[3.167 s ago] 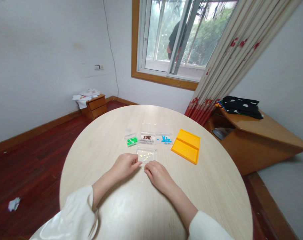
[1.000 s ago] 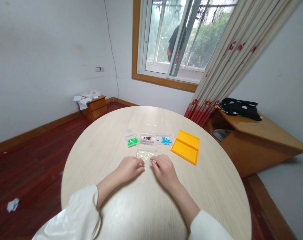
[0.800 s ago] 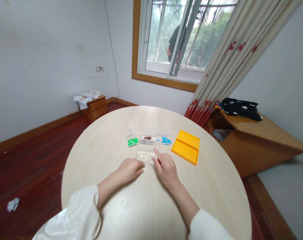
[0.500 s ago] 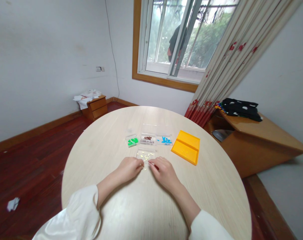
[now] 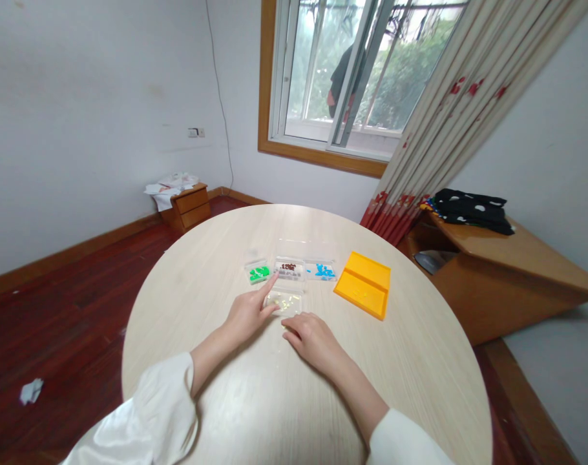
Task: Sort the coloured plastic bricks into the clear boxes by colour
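My left hand is at the left side of a clear tray holding small pale yellow pieces. Its index finger stretches forward past the tray toward a clear box of brown and greyish pieces, with the thumb apart from it; nothing shows in its grip. At the tray's front right corner is my right hand, its fingers curled and the fingertips close together near the tabletop. Whatever those fingertips may pinch is too small to name.
Behind the tray stand a clear box of green pieces and another of blue pieces. A yellow two-part case lies to the right on the round table. A person shows through the window.
My left hand has moved forward from the tray's front edge, its index finger now stretched out. My right hand has shifted slightly toward me, its fingers still bent.
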The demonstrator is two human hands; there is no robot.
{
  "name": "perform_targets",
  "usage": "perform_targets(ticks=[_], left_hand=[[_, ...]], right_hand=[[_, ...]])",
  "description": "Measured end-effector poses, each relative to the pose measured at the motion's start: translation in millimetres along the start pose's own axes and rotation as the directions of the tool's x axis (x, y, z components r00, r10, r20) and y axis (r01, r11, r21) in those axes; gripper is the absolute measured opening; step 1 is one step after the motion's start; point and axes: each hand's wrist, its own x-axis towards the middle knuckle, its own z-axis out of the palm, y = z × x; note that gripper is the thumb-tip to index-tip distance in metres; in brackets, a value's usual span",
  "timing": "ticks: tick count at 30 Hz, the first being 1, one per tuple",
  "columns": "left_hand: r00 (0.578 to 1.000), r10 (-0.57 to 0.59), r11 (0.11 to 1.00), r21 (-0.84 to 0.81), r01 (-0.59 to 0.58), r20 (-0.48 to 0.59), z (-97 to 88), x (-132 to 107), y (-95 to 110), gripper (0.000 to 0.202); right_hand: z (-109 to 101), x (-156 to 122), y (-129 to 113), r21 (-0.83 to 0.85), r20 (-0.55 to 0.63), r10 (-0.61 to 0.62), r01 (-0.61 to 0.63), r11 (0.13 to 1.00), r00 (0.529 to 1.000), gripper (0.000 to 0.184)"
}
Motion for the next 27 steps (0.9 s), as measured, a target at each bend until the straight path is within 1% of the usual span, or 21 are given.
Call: perform_targets(ticks=[2,3,4,7,8,10,11,12,14,15,16,19,22,24,25,27], left_hand=[[1.000,-0.028,1.000,-0.005,0.028,-0.010,-3.3,0,3,0.062],[0.999,-0.029,0.999,-0.017,0.028,-0.024,-4.7,-1,4,0.060],[0.999,-0.022,0.999,-0.031,0.021,-0.039,-5.9,-1,5,0.055],[0.997,0.017,0.998,-0.052,-0.021,-0.069,-8.2,-3,6,0.025],[0.997,0.029,0.998,-0.048,-0.033,-0.071,-8.8,-3,6,0.023],[0.997,0.045,0.998,-0.032,-0.047,-0.064,-10.2,-3,7,0.030],[0.997,0.050,0.998,-0.027,-0.052,-0.054,-11.0,-4,7,0.032],[0.998,0.055,0.998,-0.024,-0.056,-0.041,-11.6,-4,7,0.032],[0.997,0.073,0.997,-0.014,-0.073,0.001,-12.5,-4,8,0.032],[0.996,0.088,0.996,-0.006,-0.088,0.032,-12.7,-4,8,0.031],[0.992,0.106,0.994,0.003,-0.106,0.070,-12.9,-5,8,0.030],[0.968,0.163,0.986,0.011,-0.168,0.193,-13.4,-7,8,0.025],[0.929,0.220,0.975,-0.032,-0.221,0.298,-14.4,-10,9,0.019],[0.896,0.268,0.963,-0.064,-0.262,0.353,-14.5,-11,8,0.023],[0.880,0.291,0.956,-0.072,-0.285,0.375,-14.1,-11,7,0.025],[0.861,0.320,0.945,-0.066,-0.321,0.396,-12.6,-11,6,0.024]], right_hand=[[1,0,0,0.007,0.018,0.018,-0.018,1.000,1.000,0.013],[2,0,1,0.010,0.022,0.021,-0.022,1.000,1.000,0.012],[2,0,1,0.011,0.023,0.021,-0.021,1.000,1.000,0.011],[3,0,1,0.001,-0.008,-0.010,0.010,1.000,1.000,0.011],[3,0,1,0.000,-0.042,-0.030,0.030,1.000,0.999,0.011],[2,0,2,-0.006,-0.171,-0.067,0.067,0.998,0.983,0.012],[1,0,3,-0.012,-0.259,-0.078,0.077,0.997,0.963,0.014],[0,0,3,-0.019,-0.353,-0.079,0.077,0.997,0.932,0.017],[-3,1,6,-0.034,-0.507,-0.061,0.051,0.998,0.860,0.023],[-4,2,7,-0.040,-0.553,-0.048,0.031,0.999,0.832,0.025],[-5,2,8,-0.045,-0.580,-0.035,0.011,0.999,0.814,0.027],[-5,3,12,-0.064,-0.602,-0.016,-0.028,0.998,0.799,0.037],[-5,3,14,-0.061,-0.625,-0.003,-0.045,0.997,0.780,0.042],[-6,2,14,-0.026,-0.614,-0.003,-0.016,1.000,0.789,0.037],[-8,0,13,0.003,-0.586,-0.012,0.017,1.000,0.810,0.033],[-11,-3,11,0.083,-0.470,-0.039,0.088,0.993,0.882,0.024]])
